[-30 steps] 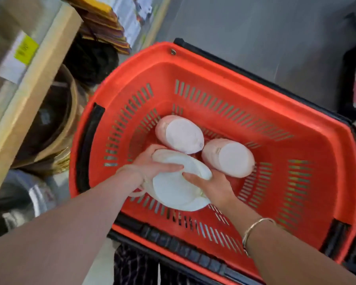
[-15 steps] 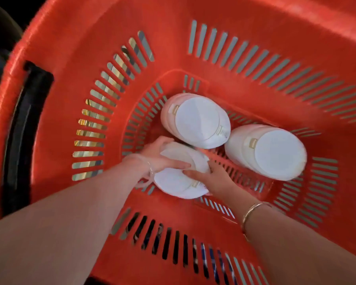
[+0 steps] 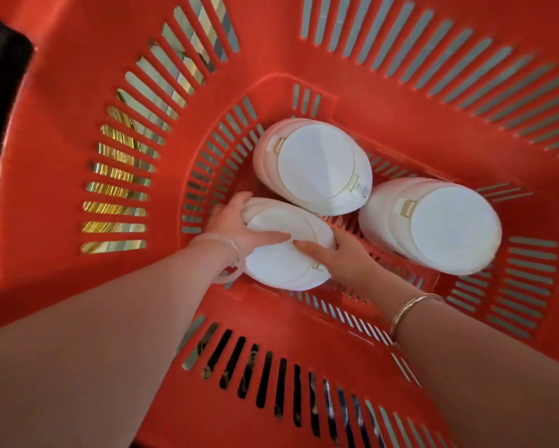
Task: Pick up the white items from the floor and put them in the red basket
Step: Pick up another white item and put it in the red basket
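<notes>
Both forearms reach down from the lower edge of the head view into the red basket (image 3: 384, 76). Left hand (image 3: 236, 226) wraps the far-left rim of a white round stack (image 3: 288, 250): thumb laid across the top face, fingers curled over the far side. Right hand (image 3: 342, 253) grips the same stack from the right, thumb on top pointing left, fingers tucked beneath and out of sight. Thumb tips nearly meet on the stack's face. A pale bangle (image 3: 229, 263) sits on the left wrist, a gold bangle (image 3: 410, 310) on the right.

The held stack is low over the basket floor at the near-left corner; contact with the floor cannot be told. Second white stack (image 3: 317, 166) lies tilted just beyond it, rims touching or nearly so. Third white stack (image 3: 439, 227) lies to the right, close beside the second, separated from the right hand by a strip of slotted floor.

Open room: bare floor to the right of the third stack. Slotted walls rise steeply on all sides. The left hand is close to the left wall's base.

Small tan tabs on the stack rims carry print too small to read. A black handle (image 3: 0, 108) is cut off at the left edge. Shiny shapes through the left slots are not identifiable.
</notes>
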Demonstrator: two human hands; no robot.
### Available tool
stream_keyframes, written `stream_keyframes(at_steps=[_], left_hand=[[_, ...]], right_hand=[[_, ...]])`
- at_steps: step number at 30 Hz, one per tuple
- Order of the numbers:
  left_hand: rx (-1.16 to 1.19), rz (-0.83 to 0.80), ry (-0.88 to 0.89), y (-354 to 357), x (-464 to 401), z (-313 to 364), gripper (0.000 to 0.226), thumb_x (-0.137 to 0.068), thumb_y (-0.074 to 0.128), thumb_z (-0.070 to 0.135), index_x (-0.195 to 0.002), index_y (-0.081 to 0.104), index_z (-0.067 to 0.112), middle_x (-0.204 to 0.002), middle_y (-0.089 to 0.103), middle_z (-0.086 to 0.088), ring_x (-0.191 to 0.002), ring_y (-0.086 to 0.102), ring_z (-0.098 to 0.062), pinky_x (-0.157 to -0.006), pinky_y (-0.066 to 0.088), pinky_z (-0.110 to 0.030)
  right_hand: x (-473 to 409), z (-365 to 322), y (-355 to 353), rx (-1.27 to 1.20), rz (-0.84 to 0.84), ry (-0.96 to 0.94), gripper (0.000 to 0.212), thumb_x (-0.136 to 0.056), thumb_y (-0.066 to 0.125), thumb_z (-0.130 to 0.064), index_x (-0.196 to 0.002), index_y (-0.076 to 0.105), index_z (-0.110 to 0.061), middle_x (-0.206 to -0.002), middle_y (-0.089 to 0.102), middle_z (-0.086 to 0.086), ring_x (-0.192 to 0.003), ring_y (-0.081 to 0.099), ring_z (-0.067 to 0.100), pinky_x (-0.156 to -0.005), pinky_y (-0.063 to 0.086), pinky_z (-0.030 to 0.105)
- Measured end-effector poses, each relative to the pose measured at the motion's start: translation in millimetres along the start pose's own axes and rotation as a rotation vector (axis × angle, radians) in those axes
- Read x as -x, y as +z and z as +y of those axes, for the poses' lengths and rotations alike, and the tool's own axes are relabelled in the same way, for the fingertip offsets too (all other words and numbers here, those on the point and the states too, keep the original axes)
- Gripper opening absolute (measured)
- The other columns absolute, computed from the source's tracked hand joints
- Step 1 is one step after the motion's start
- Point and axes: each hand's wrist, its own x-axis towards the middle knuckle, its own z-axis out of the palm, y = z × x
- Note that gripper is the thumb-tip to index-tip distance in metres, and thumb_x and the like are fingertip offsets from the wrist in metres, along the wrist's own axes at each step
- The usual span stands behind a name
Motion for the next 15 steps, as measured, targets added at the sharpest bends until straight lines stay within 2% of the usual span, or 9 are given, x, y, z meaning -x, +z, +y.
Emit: stream_keyframes(at_steps=[3, 5, 8, 12, 14, 15], left_hand=[[-0.075, 0.003, -0.047, -9, 5, 6, 0.096, -0.063, 0.081, 0.044, -0.142, 0.03, 0.024, -0.137, 0.044, -0.008, -0.124, 0.046, -0.027, -0.102, 0.038, -0.034], [-0.1, -0.013, -0.065, -20, 16, 14, 0.09, -0.067, 0.079, 0.042, -0.14, 0.032, 0.019, -0.136, 0.046, -0.011, -0.123, 0.047, -0.029, -0.101, 0.039, -0.033], [-0.093, 0.002, -0.091, -51, 47, 32, 0.08, -0.073, 0.074, 0.042, -0.138, 0.036, 0.018, -0.135, 0.049, -0.01, -0.123, 0.048, -0.029, -0.1, 0.04, -0.034], [0.099, 0.006, -0.127, -93, 103, 58, 0.072, -0.071, 0.078, 0.032, -0.131, 0.045, 0.011, -0.131, 0.055, -0.011, -0.119, 0.052, -0.028, -0.103, 0.041, -0.037], [0.229, 0.006, -0.122, -115, 144, 70, 0.064, -0.072, 0.078, 0.025, -0.126, 0.05, 0.008, -0.127, 0.058, -0.013, -0.117, 0.054, -0.029, -0.102, 0.041, -0.039], [0.294, 0.02, -0.14, -126, 167, 74, 0.058, -0.073, 0.078, 0.023, -0.123, 0.052, 0.008, -0.124, 0.059, -0.011, -0.115, 0.056, -0.028, -0.101, 0.042, -0.039]], right_hand=[[5, -10, 12, 0.128, 0.088, 0.014, 0.071, -0.073, 0.07, -0.054, -0.129, 0.051, -0.015, -0.121, 0.063, 0.004, -0.11, 0.06, 0.023, -0.095, 0.048, 0.04], [16, -23, 15, 0.204, 0.154, 0.104, 0.074, -0.079, 0.066, -0.054, -0.134, 0.043, -0.011, -0.126, 0.058, 0.009, -0.115, 0.055, 0.028, -0.091, 0.044, 0.033], [50, -55, 11, 0.24, 0.171, 0.138, 0.074, -0.084, 0.06, -0.052, -0.137, 0.037, -0.005, -0.132, 0.053, 0.014, -0.121, 0.051, 0.032, -0.091, 0.039, 0.033], [110, -113, 11, 0.216, 0.132, 0.075, 0.071, -0.083, 0.058, -0.057, -0.128, 0.051, -0.002, -0.13, 0.057, 0.013, -0.119, 0.053, 0.029, -0.09, 0.038, 0.03], [150, -149, 18, 0.15, 0.131, 0.054, 0.081, -0.071, 0.058, -0.069, -0.116, 0.058, -0.002, -0.121, 0.062, 0.018, -0.111, 0.058, 0.031, -0.096, 0.045, 0.037], [171, -165, 22, 0.133, 0.114, 0.059, 0.078, -0.07, 0.057, -0.069, -0.112, 0.059, -0.002, -0.117, 0.063, 0.019, -0.109, 0.059, 0.032, -0.098, 0.045, 0.042]])
